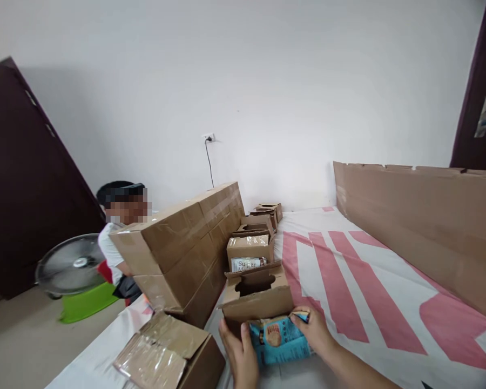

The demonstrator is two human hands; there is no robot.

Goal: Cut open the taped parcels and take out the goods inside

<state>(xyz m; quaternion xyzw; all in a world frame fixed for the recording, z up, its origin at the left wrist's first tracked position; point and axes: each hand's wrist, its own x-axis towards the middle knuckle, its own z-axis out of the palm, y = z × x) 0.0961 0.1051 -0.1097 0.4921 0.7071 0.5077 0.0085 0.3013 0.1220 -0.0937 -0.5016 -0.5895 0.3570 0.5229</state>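
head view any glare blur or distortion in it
Head view: glare streaks the tape on the near box; head view: the left door and right door lean, perhaps from wide-angle distortion; head view: small print on the packet is too soft to read; head view: a pixelated patch covers part of the person.

White wall (267, 81), dark door (28, 178), pale floor (20, 332)

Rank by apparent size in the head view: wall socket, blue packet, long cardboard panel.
1. Long cardboard panel
2. Blue packet, nearer the camera than the socket, so it looks enlarged
3. Wall socket
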